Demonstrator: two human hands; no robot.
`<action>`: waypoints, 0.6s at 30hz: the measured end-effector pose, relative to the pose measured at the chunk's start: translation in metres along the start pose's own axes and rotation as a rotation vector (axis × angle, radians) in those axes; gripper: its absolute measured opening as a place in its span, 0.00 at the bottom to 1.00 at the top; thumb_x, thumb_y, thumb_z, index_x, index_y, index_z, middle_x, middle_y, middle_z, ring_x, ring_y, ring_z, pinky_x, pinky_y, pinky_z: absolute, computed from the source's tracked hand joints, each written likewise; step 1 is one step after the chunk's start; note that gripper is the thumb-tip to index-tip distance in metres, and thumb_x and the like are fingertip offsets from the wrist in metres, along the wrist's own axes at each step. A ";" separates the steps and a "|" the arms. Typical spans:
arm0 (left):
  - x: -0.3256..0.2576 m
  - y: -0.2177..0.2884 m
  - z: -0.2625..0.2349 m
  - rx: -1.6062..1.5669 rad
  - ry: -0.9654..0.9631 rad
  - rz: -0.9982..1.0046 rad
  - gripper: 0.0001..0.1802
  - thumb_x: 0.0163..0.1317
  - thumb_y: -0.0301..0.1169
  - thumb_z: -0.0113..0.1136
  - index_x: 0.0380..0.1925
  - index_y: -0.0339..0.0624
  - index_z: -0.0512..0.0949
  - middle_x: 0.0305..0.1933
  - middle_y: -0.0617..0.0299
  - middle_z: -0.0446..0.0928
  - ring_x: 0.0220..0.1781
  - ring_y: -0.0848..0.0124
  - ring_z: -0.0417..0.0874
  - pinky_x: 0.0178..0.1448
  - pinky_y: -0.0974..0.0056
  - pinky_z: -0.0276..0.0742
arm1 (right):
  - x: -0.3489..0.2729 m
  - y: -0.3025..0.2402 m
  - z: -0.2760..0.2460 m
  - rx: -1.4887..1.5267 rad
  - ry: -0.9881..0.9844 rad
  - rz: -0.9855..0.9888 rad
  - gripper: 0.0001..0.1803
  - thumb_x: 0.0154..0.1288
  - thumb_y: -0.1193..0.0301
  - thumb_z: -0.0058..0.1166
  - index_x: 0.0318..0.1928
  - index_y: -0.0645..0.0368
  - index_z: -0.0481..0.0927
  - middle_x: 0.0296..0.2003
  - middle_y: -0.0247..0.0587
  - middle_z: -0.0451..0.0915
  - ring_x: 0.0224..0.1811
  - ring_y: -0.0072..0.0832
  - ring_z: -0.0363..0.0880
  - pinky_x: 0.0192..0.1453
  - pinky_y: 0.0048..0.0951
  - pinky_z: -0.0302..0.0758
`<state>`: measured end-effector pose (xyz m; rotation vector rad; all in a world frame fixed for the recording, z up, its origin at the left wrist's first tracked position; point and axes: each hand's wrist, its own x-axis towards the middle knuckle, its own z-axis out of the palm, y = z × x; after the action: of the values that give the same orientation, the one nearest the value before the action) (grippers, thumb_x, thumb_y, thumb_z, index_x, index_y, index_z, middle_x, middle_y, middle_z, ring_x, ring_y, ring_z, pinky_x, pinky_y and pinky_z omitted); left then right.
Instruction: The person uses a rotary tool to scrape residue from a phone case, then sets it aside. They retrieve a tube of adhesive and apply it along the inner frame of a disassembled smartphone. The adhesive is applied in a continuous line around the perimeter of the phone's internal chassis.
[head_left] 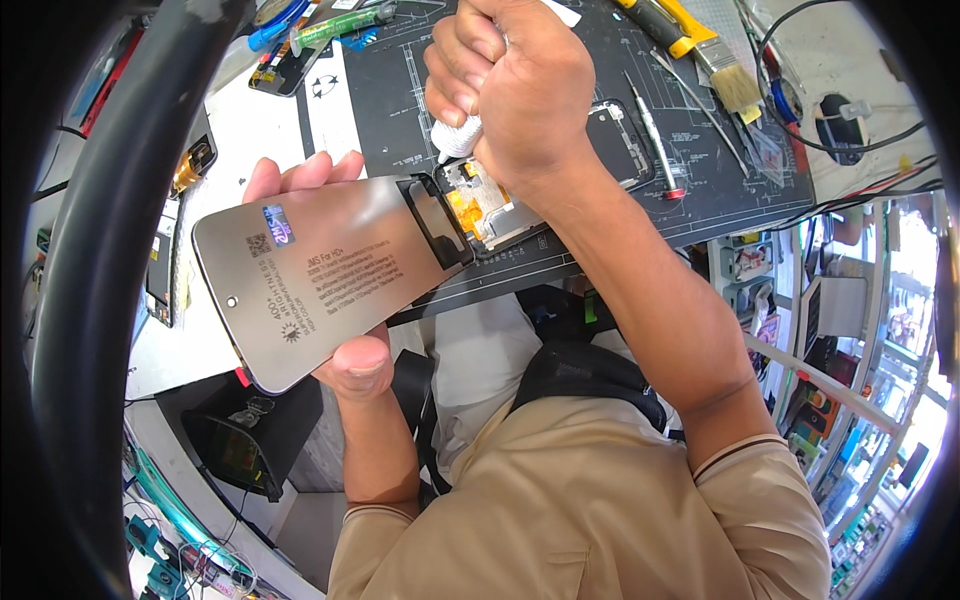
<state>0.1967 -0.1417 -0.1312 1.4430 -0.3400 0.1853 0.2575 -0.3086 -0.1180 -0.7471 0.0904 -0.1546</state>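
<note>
My left hand (358,368) holds a phone display panel (325,285) with its grey-brown, printed back facing up; the thumb is below the near edge and the fingertips show past the far edge. The panel's right end lies close to an opened phone body (490,205) with orange flex cables, on the dark work mat. Above that body my right hand (535,95) is closed round a tube with a white ribbed nozzle (457,137). The nozzle points down at the phone body's left end; whether it touches is hard to tell. My right wrist hides the middle of the body.
A slim screwdriver (655,140), a metal rod (700,110) and a yellow-handled brush (728,75) lie to the right. A green syringe (340,27) and a dark phone part (288,72) sit at the far left. A thick black bar (115,220) crosses the left side.
</note>
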 end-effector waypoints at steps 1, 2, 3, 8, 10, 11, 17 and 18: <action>0.000 0.000 0.000 -0.061 0.047 -0.024 0.73 0.46 0.73 0.71 0.77 0.31 0.51 0.71 0.41 0.68 0.71 0.42 0.74 0.74 0.42 0.70 | 0.000 0.000 0.000 -0.003 -0.001 -0.006 0.25 0.80 0.57 0.42 0.22 0.50 0.60 0.16 0.33 0.61 0.17 0.25 0.60 0.24 0.28 0.63; -0.001 0.000 0.002 -0.121 0.095 -0.048 0.75 0.41 0.70 0.77 0.76 0.30 0.52 0.70 0.41 0.70 0.70 0.43 0.75 0.74 0.43 0.70 | 0.000 -0.001 -0.001 -0.004 0.003 -0.008 0.25 0.80 0.57 0.42 0.22 0.50 0.60 0.16 0.33 0.61 0.17 0.25 0.60 0.24 0.28 0.63; -0.002 0.000 0.003 -0.183 0.134 -0.071 0.78 0.35 0.68 0.83 0.76 0.29 0.53 0.68 0.42 0.73 0.68 0.44 0.77 0.74 0.45 0.71 | 0.000 -0.001 -0.001 -0.004 0.006 -0.010 0.25 0.80 0.58 0.42 0.22 0.50 0.60 0.16 0.33 0.61 0.17 0.25 0.60 0.24 0.27 0.63; -0.001 0.002 0.004 -0.173 0.143 -0.076 0.78 0.35 0.68 0.83 0.76 0.29 0.53 0.68 0.41 0.73 0.68 0.44 0.77 0.74 0.45 0.71 | 0.000 0.000 -0.001 0.005 0.004 -0.012 0.24 0.80 0.58 0.42 0.22 0.50 0.61 0.17 0.33 0.61 0.17 0.24 0.61 0.23 0.27 0.63; -0.001 0.002 0.004 -0.174 0.144 -0.078 0.79 0.35 0.69 0.83 0.76 0.29 0.53 0.68 0.41 0.72 0.68 0.44 0.77 0.74 0.45 0.71 | 0.000 0.001 0.000 0.016 0.006 -0.004 0.24 0.80 0.58 0.42 0.23 0.50 0.61 0.17 0.32 0.61 0.17 0.24 0.61 0.23 0.27 0.63; -0.001 0.002 0.004 -0.174 0.144 -0.080 0.79 0.35 0.69 0.83 0.76 0.29 0.53 0.68 0.41 0.72 0.69 0.44 0.77 0.74 0.45 0.71 | 0.000 0.001 0.000 0.010 0.002 -0.009 0.24 0.81 0.58 0.42 0.23 0.50 0.61 0.17 0.32 0.61 0.17 0.24 0.60 0.23 0.27 0.63; -0.001 -0.001 0.000 -0.060 0.054 -0.021 0.72 0.47 0.73 0.70 0.77 0.31 0.51 0.71 0.40 0.68 0.71 0.41 0.73 0.75 0.42 0.69 | 0.000 0.002 0.001 0.038 -0.026 0.023 0.24 0.81 0.59 0.41 0.23 0.50 0.62 0.17 0.32 0.62 0.16 0.23 0.60 0.22 0.27 0.63; -0.001 -0.002 -0.001 0.000 0.009 0.009 0.70 0.53 0.76 0.63 0.78 0.32 0.50 0.72 0.40 0.66 0.72 0.40 0.72 0.75 0.41 0.69 | 0.000 0.002 0.001 0.045 -0.032 0.027 0.24 0.81 0.59 0.41 0.23 0.50 0.62 0.17 0.32 0.62 0.16 0.23 0.60 0.22 0.27 0.62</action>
<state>0.1967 -0.1411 -0.1331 1.4400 -0.3392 0.1995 0.2578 -0.3063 -0.1187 -0.7028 0.0668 -0.1184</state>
